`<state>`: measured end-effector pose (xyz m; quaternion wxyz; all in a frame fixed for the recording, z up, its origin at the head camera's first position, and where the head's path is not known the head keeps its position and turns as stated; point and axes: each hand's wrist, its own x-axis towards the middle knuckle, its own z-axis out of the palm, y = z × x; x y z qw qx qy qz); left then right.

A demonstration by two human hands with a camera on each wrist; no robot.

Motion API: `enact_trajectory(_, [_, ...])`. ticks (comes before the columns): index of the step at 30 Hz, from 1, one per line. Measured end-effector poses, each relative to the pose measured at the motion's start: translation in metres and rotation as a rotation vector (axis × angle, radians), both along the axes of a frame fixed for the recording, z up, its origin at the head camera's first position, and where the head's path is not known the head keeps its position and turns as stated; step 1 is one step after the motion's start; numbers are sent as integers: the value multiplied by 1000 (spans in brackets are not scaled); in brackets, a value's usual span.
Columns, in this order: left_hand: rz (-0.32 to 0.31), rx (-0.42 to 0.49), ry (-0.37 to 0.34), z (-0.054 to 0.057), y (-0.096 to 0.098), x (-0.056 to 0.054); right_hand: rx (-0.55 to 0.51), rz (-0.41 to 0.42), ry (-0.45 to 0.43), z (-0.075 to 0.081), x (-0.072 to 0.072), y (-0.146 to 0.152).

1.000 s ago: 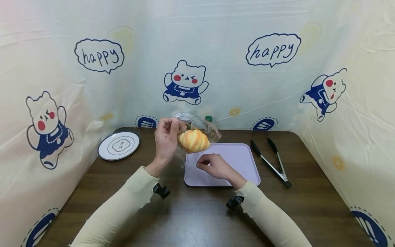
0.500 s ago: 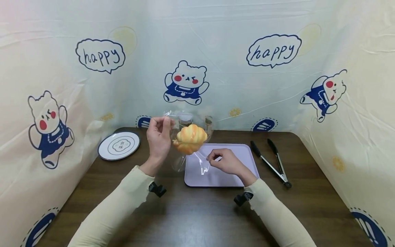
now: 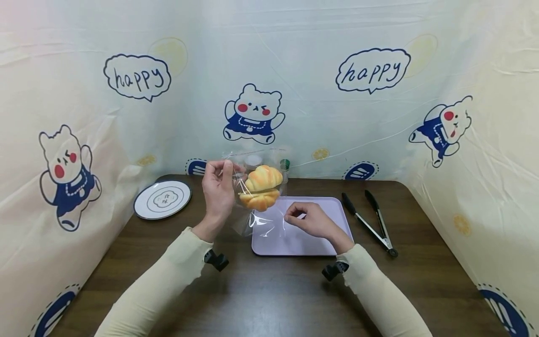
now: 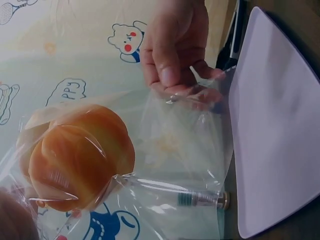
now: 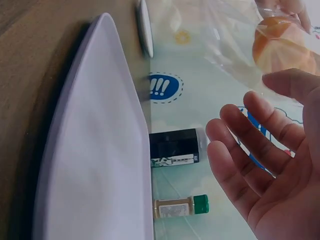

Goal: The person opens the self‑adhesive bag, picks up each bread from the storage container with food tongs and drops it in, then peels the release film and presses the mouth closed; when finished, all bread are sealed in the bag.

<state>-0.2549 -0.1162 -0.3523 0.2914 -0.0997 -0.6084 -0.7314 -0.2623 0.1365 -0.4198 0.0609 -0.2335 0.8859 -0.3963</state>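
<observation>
My left hand (image 3: pixel 220 187) pinches a clear plastic bag (image 3: pixel 269 227) near its upper left side, holding it up over the table. Two golden croissants (image 3: pixel 264 178) show inside, one above the other; the left wrist view shows them as rounded bread (image 4: pixel 82 155) behind shiny film. The right hand (image 3: pixel 311 221) is over the lilac tray (image 3: pixel 328 243), with thumb and forefinger pinching the bag's lower right edge. In the left wrist view the film stretches from that right hand (image 4: pixel 172 55). The bag's far side is hidden behind the bread.
A white plate (image 3: pixel 162 200) with a dark rim lies at the back left. Black-handled tongs (image 3: pixel 381 234) lie right of the tray, spread apart. Behind the bag stand a dark-labelled bottle (image 5: pixel 175 147) and a green-capped bottle (image 5: pixel 177 207). A printed curtain (image 3: pixel 320 112) surrounds the table.
The left hand has shifted slightly left, and the right hand moved right, spreading the bag between them. The bag has turned, so both croissants now show, and its film hangs lower over the tray.
</observation>
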Motion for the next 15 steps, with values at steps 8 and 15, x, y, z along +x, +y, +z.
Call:
enact_trajectory(8, [-72, 27, 40, 0, 4, 1, -173, -93, 79, 19, -6, 0])
enact_trajectory(15, [-135, -27, 22, -4, 7, 2, -495, -185, 161, 42, -8, -9])
